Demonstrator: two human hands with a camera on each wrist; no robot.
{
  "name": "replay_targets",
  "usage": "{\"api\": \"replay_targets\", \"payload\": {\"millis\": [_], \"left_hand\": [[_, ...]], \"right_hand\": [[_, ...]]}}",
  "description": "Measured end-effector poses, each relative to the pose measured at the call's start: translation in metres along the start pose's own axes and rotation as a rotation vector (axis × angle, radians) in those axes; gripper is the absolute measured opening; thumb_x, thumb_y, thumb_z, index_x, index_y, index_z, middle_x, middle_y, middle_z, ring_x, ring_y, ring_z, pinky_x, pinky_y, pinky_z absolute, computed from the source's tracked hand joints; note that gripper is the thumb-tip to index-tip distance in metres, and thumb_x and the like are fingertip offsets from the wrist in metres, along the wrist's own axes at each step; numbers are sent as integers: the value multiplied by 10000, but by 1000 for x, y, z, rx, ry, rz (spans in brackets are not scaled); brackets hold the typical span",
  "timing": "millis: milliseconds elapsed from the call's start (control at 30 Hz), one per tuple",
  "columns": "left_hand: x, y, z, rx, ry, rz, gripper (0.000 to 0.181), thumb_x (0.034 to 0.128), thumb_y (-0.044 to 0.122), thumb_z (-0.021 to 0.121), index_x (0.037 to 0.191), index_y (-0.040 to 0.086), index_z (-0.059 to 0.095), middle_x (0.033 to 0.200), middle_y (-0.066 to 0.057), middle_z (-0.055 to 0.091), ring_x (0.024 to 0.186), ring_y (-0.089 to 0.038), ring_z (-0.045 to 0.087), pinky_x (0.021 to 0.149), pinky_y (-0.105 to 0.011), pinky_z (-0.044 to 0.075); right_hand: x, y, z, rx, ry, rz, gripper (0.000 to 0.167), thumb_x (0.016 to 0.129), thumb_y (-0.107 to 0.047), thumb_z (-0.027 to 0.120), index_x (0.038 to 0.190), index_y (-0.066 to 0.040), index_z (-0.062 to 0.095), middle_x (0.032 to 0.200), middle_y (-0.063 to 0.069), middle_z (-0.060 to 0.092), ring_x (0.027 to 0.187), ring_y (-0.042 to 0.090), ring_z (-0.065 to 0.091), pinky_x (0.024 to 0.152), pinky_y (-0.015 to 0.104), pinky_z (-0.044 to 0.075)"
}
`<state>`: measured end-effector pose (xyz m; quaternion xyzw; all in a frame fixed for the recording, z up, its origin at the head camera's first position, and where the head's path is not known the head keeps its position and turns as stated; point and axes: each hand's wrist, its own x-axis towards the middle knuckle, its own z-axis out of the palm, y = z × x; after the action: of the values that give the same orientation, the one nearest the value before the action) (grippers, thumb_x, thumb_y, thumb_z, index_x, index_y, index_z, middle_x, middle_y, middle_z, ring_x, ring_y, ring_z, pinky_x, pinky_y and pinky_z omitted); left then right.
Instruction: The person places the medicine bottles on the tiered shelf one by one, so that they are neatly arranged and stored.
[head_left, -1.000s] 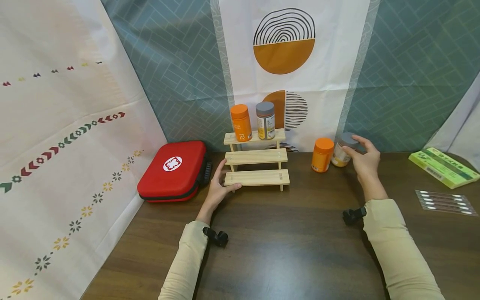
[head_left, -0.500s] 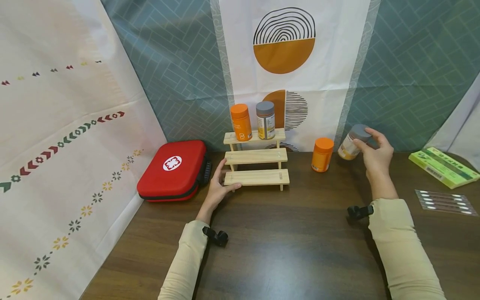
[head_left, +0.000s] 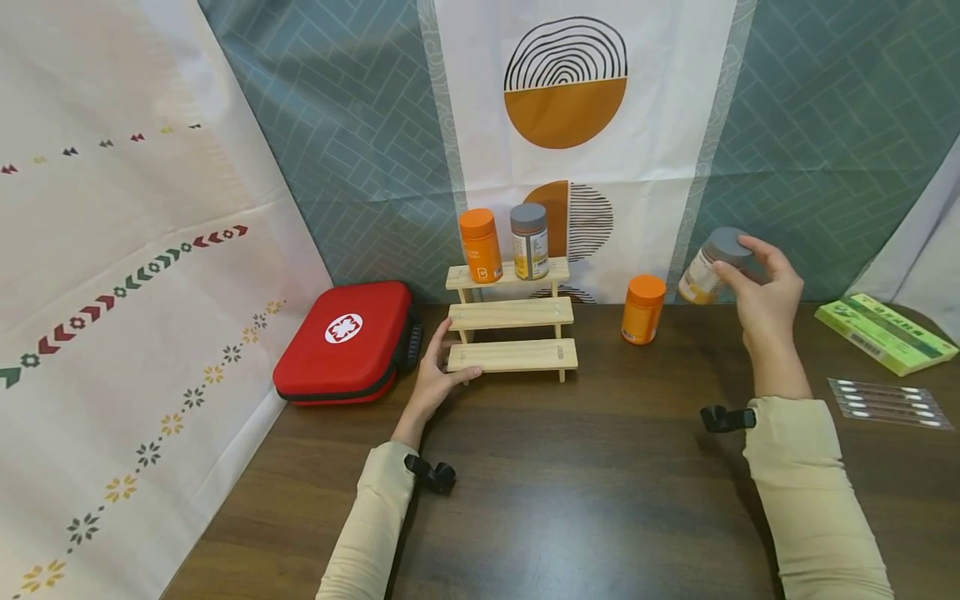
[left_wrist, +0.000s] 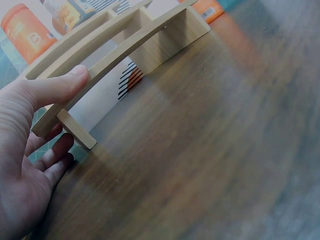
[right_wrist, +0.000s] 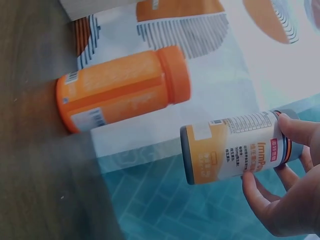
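Observation:
A three-step wooden stand [head_left: 513, 357] is on the table, and my left hand [head_left: 433, 379] holds its left end. In the left wrist view the thumb [left_wrist: 62, 89] lies over the front step while the other fingers curl beside the leg. My right hand [head_left: 771, 296] grips a grey-lidded supplement bottle [head_left: 705, 275] around its lid, tilted and lifted off the table. The right wrist view shows this bottle's [right_wrist: 230, 147] white and yellow label. An orange bottle [head_left: 643, 310] stands on the table to its left.
Another orange bottle [head_left: 482, 247] and a grey-lidded bottle [head_left: 530, 242] stand on the top step. A red first-aid case [head_left: 345, 342] lies left of the stand. At right lie a green box [head_left: 887, 333] and a clear pack of swabs [head_left: 891, 404]. Fabric [head_left: 817, 167] hangs behind.
My right hand has lifted the grey-lidded bottle from beside the orange one, moving it up and to the right and tilting it. My left hand has stayed on the stand.

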<state>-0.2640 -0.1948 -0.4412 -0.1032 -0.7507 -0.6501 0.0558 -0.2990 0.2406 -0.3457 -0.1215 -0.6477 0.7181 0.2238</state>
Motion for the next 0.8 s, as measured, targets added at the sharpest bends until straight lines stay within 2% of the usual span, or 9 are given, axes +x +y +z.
{"api": "replay_targets", "payload": {"millis": [67,233,433,633,800], "left_hand": [[0,1,0,-3,-1,-5,987,785,-80,745,1570,147,192,1344,-298,460,953,-154,546,689,-207,484],[5,-15,-1,16,10,6,991,793,-64,750,1567,225,203,1360,-269,468,941,-154,541,659,-201,482],[7,-23,-1,39,23,35,995,787,-53,759,1563,244,212,1340,-244,489,917,-143,553,643,-210,486],[6,-19,-1,25,17,17,1000,785,-61,759,1568,223,205,1357,-258,478,935,-142,547,661,-202,485],[1,-1,0,14,-2,-9,997,784,-78,747,1573,145,179,1369,-291,449,974,-156,536,702,-202,487]], "right_hand": [[-2,-3,1,-20,-6,-15,467,846,-142,755,1281,-269,642,1413,-91,505,1265,180,536,1008,252,439],[-9,-12,6,13,-13,-41,464,824,-121,777,1252,-260,664,1392,-80,535,1124,118,569,862,175,440],[-17,-21,8,43,-39,-64,469,815,-102,782,1245,-250,669,1381,-70,543,1038,66,562,830,148,451],[-22,-26,9,91,-69,-73,469,803,-91,792,1234,-235,675,1363,-56,551,992,54,566,784,121,452],[-26,-29,15,96,-113,-89,464,806,-94,789,1235,-223,672,1444,-5,507,1000,47,584,767,90,462]]}}
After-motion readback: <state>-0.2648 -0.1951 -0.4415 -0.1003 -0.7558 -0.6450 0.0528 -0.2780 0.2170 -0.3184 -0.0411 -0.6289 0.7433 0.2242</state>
